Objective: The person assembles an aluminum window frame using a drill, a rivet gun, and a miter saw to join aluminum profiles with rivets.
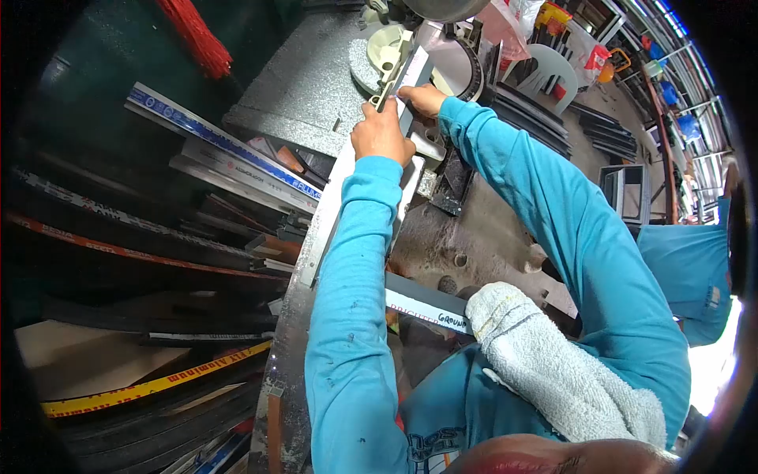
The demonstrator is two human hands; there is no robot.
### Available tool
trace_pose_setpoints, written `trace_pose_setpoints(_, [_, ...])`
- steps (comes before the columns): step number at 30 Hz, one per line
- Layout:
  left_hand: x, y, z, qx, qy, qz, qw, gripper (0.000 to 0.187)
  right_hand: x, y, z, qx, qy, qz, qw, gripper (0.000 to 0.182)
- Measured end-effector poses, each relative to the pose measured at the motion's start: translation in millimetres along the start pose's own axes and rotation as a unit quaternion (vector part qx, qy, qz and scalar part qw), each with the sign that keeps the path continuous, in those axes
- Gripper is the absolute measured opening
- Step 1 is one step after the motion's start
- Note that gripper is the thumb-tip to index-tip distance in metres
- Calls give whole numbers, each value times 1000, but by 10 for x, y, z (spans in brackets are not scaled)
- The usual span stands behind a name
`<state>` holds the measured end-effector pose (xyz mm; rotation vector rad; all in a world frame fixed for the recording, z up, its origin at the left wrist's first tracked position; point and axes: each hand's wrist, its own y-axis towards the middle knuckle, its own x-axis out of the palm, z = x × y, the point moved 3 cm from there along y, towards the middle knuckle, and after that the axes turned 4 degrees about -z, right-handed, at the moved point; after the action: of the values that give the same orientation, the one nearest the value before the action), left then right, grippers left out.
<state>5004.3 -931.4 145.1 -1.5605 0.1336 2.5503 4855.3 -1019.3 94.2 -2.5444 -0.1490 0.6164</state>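
Note:
A grey-and-white metal profile (414, 69) lies against the light-coloured saw (386, 49) at the top of the head view. My left hand (381, 136) is closed over the near part of this profile, its fingers bent round the edge by the fence. Just to the right, my right hand (425, 99) grips the profile's other side, thumb pressed on it. Parts of the fingers on both hands are hidden behind the piece. Beneath my left forearm runs a long pale metal rail (320, 229).
Long labelled aluminium bars (225, 142) stick out at the left. A profile marked "GROUND" (426, 306) lies near my body, beside a white towel (529, 355). Dark profiles (529, 118) and a white chair (553, 75) stand right. Another person's blue shirt (685, 265) shows at far right.

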Motion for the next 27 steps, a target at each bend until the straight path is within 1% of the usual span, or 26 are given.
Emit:
trace_pose_setpoints(4, [6, 55, -14, 1, -2, -7, 1000, 68, 17, 78, 13, 20, -7, 0, 1000, 49])
trace_pose_setpoints(6, [21, 55, -18, 2, -11, -3, 1000, 69, 24, -17, -26, 12, 2, 13, 1000, 52])
trace_pose_setpoints(8, [40, 83, -40, 8, -20, 2, 1000, 69, 49, -155, -119, 18, 20, 28, 999, 55])
trace_pose_setpoints(9, [9, 60, -26, 13, -19, 3, 1000, 70, 80, -135, -106, 10, 53, 32, 998, 54])
trace_pose_setpoints(11, [-83, 10, 87, 45, 89, 75, 992, 70, 50, -134, -131, -21, 0, 55, 998, 54])
trace_pose_setpoints(12, [-88, 34, 140, 55, 118, 95, 987, 70, 56, -81, -104, 10, 18, 49, 999, 55])
trace_pose_setpoints(13, [-54, 34, 181, 63, 146, 112, 981, 70, 57, -40, -100, -28, -15, 65, 997, 55])
trace_pose_setpoints(14, [-39, 67, 218, 70, 172, 135, 973, 69, 111, 103, -15, -37, 11, 61, 997, 55])
trace_pose_setpoints(15, [-9, 113, 225, 52, 133, 113, 983, 69, 128, 90, -48, -47, 38, 59, 996, 55])
trace_pose_setpoints(17, [83, 110, 176, 14, 57, 58, 997, 67, 83, -109, -115, -47, -5, 75, 996, 56])
trace_pose_setpoints(18, [90, 100, 191, 22, 82, 66, 994, 67, 92, -111, -142, -33, 1, 51, 998, 58])
trace_pose_setpoints(19, [108, 69, 210, 27, 94, 69, 993, 68, 76, -130, -141, -22, -31, 42, 998, 58])
trace_pose_setpoints(22, [87, 43, 228, 35, 112, 87, 989, 71, 85, -94, -119, 3, -10, 49, 999, 70])
trace_pose_setpoints(24, [86, 62, 248, 42, 117, 104, 987, 65, 127, 115, -13, 27, -6, 69, 997, 79])
trace_pose_setpoints(25, [90, 75, 263, 44, 118, 113, 986, 62, 127, 198, 19, 21, -2, 68, 997, 83])
trace_pose_setpoints(27, [86, 145, 273, 63, 164, 126, 976, 56, 142, 233, 60, 12, 8, 66, 998, 90])
